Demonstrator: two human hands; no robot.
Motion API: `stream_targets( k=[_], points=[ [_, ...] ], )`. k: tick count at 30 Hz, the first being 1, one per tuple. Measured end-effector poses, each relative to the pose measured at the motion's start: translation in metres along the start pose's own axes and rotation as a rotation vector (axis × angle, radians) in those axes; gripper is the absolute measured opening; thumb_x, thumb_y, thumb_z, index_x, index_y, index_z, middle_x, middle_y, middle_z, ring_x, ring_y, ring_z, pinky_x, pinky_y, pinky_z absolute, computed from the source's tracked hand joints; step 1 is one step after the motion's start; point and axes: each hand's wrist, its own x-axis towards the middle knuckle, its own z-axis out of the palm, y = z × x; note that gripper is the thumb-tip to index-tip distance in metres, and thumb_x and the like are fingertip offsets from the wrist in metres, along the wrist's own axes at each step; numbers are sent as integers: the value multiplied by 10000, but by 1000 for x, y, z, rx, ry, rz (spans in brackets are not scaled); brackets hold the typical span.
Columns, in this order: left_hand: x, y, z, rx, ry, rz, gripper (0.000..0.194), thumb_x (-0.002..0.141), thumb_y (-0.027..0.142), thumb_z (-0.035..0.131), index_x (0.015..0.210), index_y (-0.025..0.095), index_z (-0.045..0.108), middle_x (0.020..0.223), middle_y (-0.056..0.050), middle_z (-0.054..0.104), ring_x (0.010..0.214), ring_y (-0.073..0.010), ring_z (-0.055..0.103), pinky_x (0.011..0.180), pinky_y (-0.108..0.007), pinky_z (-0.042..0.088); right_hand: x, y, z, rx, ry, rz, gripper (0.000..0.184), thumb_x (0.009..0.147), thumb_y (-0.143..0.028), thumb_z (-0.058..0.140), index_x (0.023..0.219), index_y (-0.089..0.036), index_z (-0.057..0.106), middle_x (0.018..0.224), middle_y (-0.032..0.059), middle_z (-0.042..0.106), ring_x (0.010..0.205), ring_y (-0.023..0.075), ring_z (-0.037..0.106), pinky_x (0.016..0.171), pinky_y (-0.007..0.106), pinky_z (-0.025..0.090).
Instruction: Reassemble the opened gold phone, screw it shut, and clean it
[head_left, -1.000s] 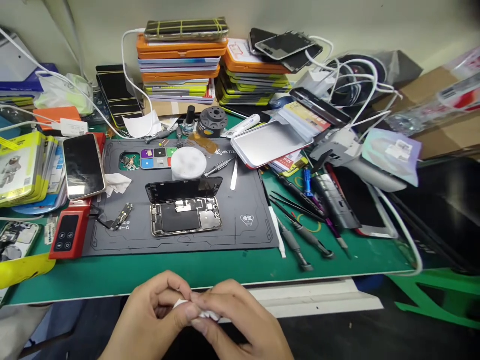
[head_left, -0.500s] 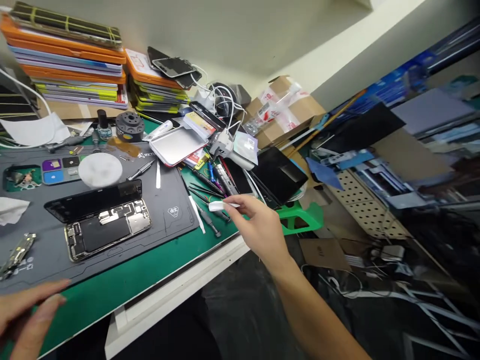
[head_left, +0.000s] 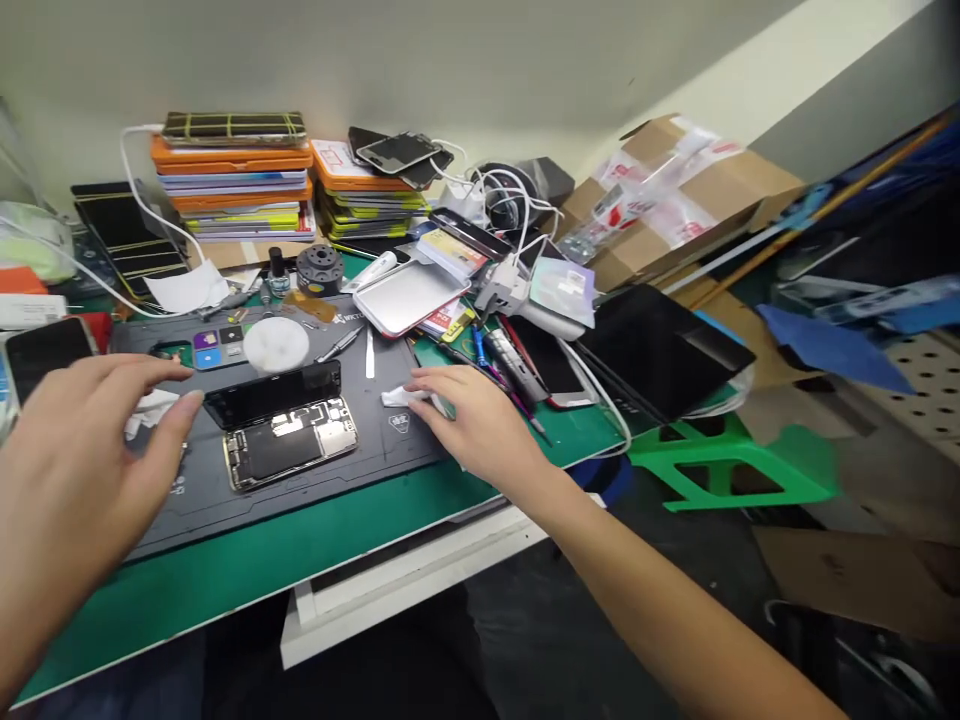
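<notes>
An opened smartphone (head_left: 264, 458) lies on the grey work mat (head_left: 300, 492), its battery and circuit parts bare. Its black screen (head_left: 274, 396) is tilted up along the far edge. To the right of it, my right hand (head_left: 480, 415) pinches a folded white tissue (head_left: 402, 397) over the mat. My left hand (head_left: 97, 460) is left of the phone, thumb and fingers apart, with nothing in it. Behind those fingers a crumpled white tissue (head_left: 152, 410) is partly hidden. A round white disc (head_left: 276, 345) sits just behind the raised screen.
A white spudger (head_left: 370, 356) and a screwdriver-like tool (head_left: 340, 343) lie behind the phone. Farther back are a shallow metal tray (head_left: 409, 297), stacked orange boxes (head_left: 232, 160) and tangled white cables (head_left: 517, 190). A cardboard box (head_left: 690, 190) and a green stool (head_left: 739, 465) are on the right.
The view has swung left. My right hand has carried the white tissue from the tools at the right onto the mat. My left hand has risen and come forward beside the phone.
</notes>
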Motion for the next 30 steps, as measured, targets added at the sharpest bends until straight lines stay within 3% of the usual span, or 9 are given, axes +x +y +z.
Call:
stream_targets(
  k=[3, 6, 10, 15, 22, 30],
  points=[
    [1, 5, -1, 31, -47, -16, 498, 1077, 481, 435, 1266, 106, 702, 1172, -181, 748, 1133, -377, 698, 1077, -516, 512, 13, -12, 0, -15, -38, -31, 232, 969, -296, 678, 1136, -197, 806, 1284, 121, 779, 1273, 327, 683, 1137, 514, 494],
    [2, 7, 0, 1, -170, -131, 482, 1058, 479, 464, 1302, 145, 713, 1047, -120, 778, 901, -314, 733, 978, -466, 546, 31, -29, -5, 54, -127, 21, 246, 1019, -331, 624, 1171, -220, 784, 1217, 68, 803, 1126, 252, 742, 1001, 408, 569],
    [6, 8, 3, -81, -313, -300, 374, 1045, 472, 526, 1272, 262, 735, 786, 20, 725, 567, -198, 597, 746, -334, 507, 59, -41, 5, 151, -288, 111, 305, 1053, -407, 592, 1237, -240, 768, 1206, 40, 808, 1040, 216, 761, 903, 358, 581],
    [1, 2, 18, -179, -173, -291, 330, 1012, 501, 534, 1101, 304, 783, 718, 51, 729, 453, -160, 520, 554, -289, 394, 73, -35, 28, 282, -449, 114, 323, 1063, -427, 572, 1185, -215, 783, 1117, 46, 824, 984, 203, 797, 862, 337, 598],
    [-12, -11, 26, -210, -45, -93, 300, 1059, 463, 555, 1080, 298, 804, 967, 35, 845, 588, -192, 709, 672, -330, 551, 72, -34, 31, 271, -449, 38, 246, 1030, -378, 652, 1108, -217, 821, 1081, 30, 839, 910, 193, 806, 854, 325, 610],
    [-37, -16, 32, -155, 68, 282, 225, 1091, 287, 572, 1222, 189, 727, 1143, -70, 835, 979, -252, 819, 939, -379, 646, 46, -32, 25, 68, -316, -382, 148, 1021, -184, 690, 1094, -194, 818, 1085, 35, 848, 1000, 184, 804, 892, 277, 631]
  ],
)
